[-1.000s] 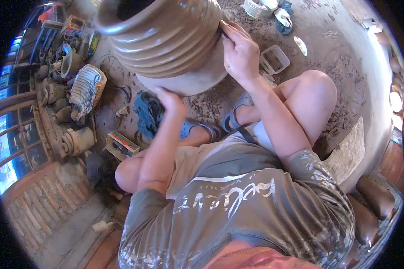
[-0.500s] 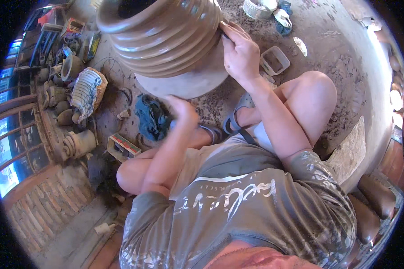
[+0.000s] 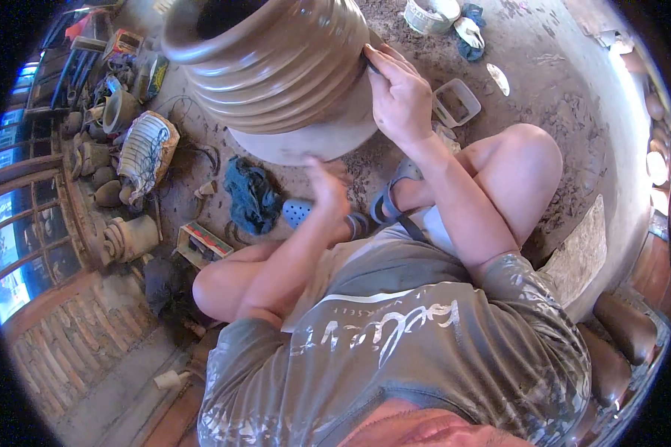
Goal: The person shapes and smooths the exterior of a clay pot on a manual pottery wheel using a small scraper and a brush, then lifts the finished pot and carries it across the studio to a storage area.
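Large clay pot point(image 3: 283, 78) on a round, pale wheel disc point(image 3: 298, 147), in front of the seated person at the top of the view. The clay is brown, smooth and glossy, with a wet-looking sheen; broad, rounded ridges ring the wall in parallel bands below a thick, rolled lip. The disc is flat and matte, its near edge curving beyond the pot's base. The pot stands upright, base on the disc and mouth upward; in the wide lens its long axis slants from the disc toward the upper left, and the dark opening is cut by the upper edge of the view.

The right hand point(image 3: 401, 98) is at the pot's right flank, fingers extended and close together, tips against the wall; a dark sliver shows beside them, but whether it is pinched cannot be told. The left hand point(image 3: 328, 182) is at the disc's near edge, blurred; neither its finger spread nor contact can be told.

Nearby on the rough, clay-smeared floor point(image 3: 574, 160): a crumpled, dark blue-green cloth point(image 3: 251, 195) and a translucent rectangular plastic tub point(image 3: 467, 120).
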`<state>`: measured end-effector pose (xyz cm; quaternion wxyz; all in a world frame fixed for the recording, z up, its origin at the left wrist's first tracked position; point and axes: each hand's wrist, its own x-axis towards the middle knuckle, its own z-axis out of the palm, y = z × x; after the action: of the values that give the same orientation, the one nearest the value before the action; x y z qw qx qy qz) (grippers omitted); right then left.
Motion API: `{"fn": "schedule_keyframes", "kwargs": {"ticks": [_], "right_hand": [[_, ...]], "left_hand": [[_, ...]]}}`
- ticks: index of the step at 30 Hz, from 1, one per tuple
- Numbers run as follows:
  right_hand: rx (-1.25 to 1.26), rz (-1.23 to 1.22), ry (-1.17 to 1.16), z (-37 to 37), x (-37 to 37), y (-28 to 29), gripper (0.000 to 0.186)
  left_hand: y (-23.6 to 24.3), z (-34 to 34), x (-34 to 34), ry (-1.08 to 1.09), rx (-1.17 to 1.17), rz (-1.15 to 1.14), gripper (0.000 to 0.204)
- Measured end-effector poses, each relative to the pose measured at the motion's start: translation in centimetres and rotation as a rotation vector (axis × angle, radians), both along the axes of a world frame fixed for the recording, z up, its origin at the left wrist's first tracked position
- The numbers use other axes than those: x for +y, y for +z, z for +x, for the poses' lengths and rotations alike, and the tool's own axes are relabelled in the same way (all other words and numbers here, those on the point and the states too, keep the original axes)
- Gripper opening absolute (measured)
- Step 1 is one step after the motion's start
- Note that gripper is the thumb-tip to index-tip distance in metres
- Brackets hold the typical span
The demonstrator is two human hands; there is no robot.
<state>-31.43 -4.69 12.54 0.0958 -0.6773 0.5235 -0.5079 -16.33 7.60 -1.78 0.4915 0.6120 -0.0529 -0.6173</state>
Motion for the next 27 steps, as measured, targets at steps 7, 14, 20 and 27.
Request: {"fn": "schedule_keyframes", "kwargs": {"ticks": [7, 14, 20, 27], "right_hand": [[0.001, 0.025, -0.028, -0.2, 0.1, 0.1, 0.033], [0.031, 0.033, -0.032, -0.1, -0.1, 0.3, 0.034], [0.054, 0.015, -0.029, -0.2, -0.2, 0.2, 0.034], [-0.006, 0.028, -0.016, -0.2, -0.3, 1.3, 0.033]], "left_hand": [[0.2, 7.9, -4.1, 0.258, 0.083, -0.203, 0.088], [-3.6, 1.9, -1.2, 0.140, -0.107, -0.101, 0.083], [3.2, 0.9, -1.5, 0.107, 0.079, 0.038, 0.083], [-1.3, 4.9, -3.4, 0.253, -0.168, -0.274, 0.081]]}}
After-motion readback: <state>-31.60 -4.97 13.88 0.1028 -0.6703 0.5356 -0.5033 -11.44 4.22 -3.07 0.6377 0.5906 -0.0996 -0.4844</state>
